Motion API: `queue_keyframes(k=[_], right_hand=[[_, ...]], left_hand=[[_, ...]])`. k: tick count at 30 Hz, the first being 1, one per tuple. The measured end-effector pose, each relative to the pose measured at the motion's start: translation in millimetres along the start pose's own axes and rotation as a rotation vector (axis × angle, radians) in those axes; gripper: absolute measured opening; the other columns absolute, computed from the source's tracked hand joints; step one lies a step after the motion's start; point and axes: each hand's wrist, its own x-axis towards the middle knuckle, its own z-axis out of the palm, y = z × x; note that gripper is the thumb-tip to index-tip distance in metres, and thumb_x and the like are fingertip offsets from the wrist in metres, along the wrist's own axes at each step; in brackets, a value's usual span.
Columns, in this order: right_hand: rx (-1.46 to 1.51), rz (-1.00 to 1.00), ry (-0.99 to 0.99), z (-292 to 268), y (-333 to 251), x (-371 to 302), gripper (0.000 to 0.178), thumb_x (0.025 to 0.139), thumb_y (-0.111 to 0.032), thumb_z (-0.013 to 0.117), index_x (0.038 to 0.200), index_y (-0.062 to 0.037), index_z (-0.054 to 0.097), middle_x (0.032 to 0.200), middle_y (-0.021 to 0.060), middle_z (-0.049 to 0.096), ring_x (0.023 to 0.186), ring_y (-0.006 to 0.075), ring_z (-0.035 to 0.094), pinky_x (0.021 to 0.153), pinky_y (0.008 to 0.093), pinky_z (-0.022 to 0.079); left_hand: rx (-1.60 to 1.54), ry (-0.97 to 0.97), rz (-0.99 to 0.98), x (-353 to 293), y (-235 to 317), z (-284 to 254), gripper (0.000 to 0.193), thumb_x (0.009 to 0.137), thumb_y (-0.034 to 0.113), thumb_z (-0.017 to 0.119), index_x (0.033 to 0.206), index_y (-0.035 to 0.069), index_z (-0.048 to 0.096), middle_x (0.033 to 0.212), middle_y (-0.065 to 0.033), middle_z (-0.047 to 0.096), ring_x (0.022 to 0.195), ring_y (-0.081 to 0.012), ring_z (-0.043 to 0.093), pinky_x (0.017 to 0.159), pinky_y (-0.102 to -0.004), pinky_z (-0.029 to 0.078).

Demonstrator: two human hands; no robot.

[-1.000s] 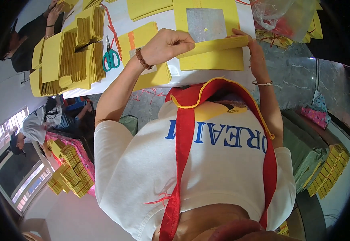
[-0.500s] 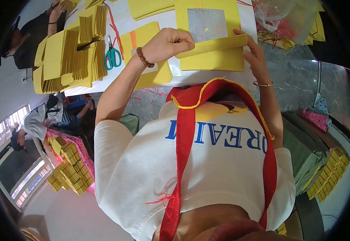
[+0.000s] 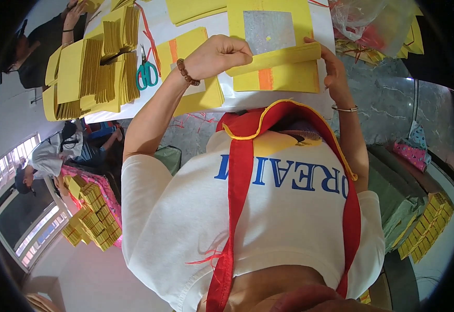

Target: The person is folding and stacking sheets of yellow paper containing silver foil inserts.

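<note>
On white table (image 3: pixel 133 106), yellow paper sheet (image 3: pixel 273 47) with silver foil square, lower edge rolled into tube. Left hand (image 3: pixel 219 54), earlier higher on sheet, now fisted, knuckles pressing roll's left end. Right hand (image 3: pixel 333 70) fingers curled on roll's right end, unchanged. Green-handled scissors (image 3: pixel 147 73) beside folded yellow paper stacks (image 3: pixel 94 70); thin, matte paper.

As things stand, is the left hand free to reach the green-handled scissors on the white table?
Probably not at once: the left hand is fisted on the rolled yellow paper sheet. The green-handled scissors lie uncovered beside it.
</note>
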Motion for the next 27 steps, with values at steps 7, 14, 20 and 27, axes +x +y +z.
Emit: queue_keyframes(k=[7, 14, 20, 27], right_hand=[[-0.148, 0.126, 0.148, 16, -9, 5, 0.035, 0.081, -0.010, 0.064, 0.114, -0.0012, 0.058, 0.123, 0.0083, 0.053, 0.110, 0.0151, 0.050, 0.092, 0.0266, 0.040], [0.086, 0.257, 0.239, 17, -12, 7, 0.026, 0.084, -0.003, 0.056, 0.109, 0.0003, 0.059, 0.117, 0.0099, 0.058, 0.109, 0.0171, 0.052, 0.095, 0.0298, 0.038], [-0.350, -0.244, 0.096, 6, -58, 11, 0.018, 0.078, -0.007, 0.061, 0.096, -0.0076, 0.063, 0.102, 0.0055, 0.064, 0.102, 0.0228, 0.058, 0.090, 0.0347, 0.039], [-0.574, -0.275, -0.066, 17, -74, -2, 0.025, 0.068, -0.017, 0.071, 0.091, -0.0125, 0.062, 0.095, 0.0029, 0.065, 0.098, 0.0210, 0.060, 0.084, 0.0337, 0.036]], left_hand=[[0.091, -0.019, 0.234, -16, 15, -11, 0.030, 0.079, 0.021, 0.064, 0.102, 0.002, 0.060, 0.085, -0.0014, 0.059, 0.078, -0.0098, 0.050, 0.067, -0.0244, 0.039], [0.978, 0.371, 0.493, -10, -13, 3, 0.055, 0.070, 0.018, 0.066, 0.123, 0.012, 0.052, 0.119, -0.0061, 0.053, 0.104, -0.0252, 0.048, 0.088, -0.0363, 0.038], [1.101, 0.538, 0.700, -24, 9, 8, 0.046, 0.065, 0.001, 0.056, 0.109, 0.013, 0.060, 0.102, -0.0030, 0.059, 0.089, -0.0221, 0.054, 0.071, -0.0331, 0.043], [0.705, 0.375, 0.614, -41, -8, 28, 0.034, 0.072, 0.002, 0.055, 0.105, 0.006, 0.061, 0.093, -0.0104, 0.060, 0.083, -0.0259, 0.057, 0.070, -0.0321, 0.049]])
